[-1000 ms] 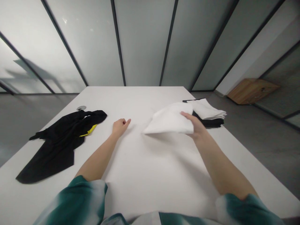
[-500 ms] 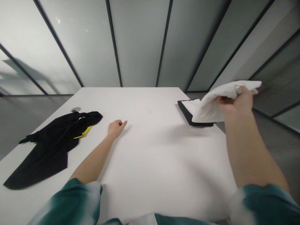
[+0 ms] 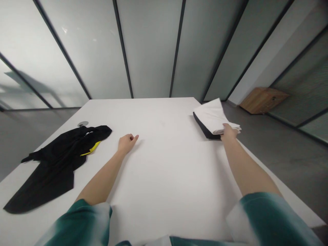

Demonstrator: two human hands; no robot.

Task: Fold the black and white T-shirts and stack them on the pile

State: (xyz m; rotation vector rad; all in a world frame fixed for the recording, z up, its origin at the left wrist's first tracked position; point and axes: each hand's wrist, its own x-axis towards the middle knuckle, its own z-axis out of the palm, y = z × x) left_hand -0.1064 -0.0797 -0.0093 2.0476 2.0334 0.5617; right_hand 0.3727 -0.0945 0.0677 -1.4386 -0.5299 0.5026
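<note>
My right hand grips the near edge of a folded white cloth at the right side of the table. Beneath that cloth a black folded piece shows along its left and near edges; the rest of it is covered. On the white tabletop lies my left hand, its fingers curled in, the thumb pointing out, and nothing in it. A crumpled black garment with a yellow patch is spread to the left of that hand, not touching it.
The white table reaches toward a frosted glass partition with dark frames. A grey disc sits at its left edge, behind the black garment. On the floor at the right stands a wooden box-like piece.
My right hand has moved left and down with the white cloth, which now lies flatter over the black piece. My left hand stays in place. The wooden piece has come into view.
</note>
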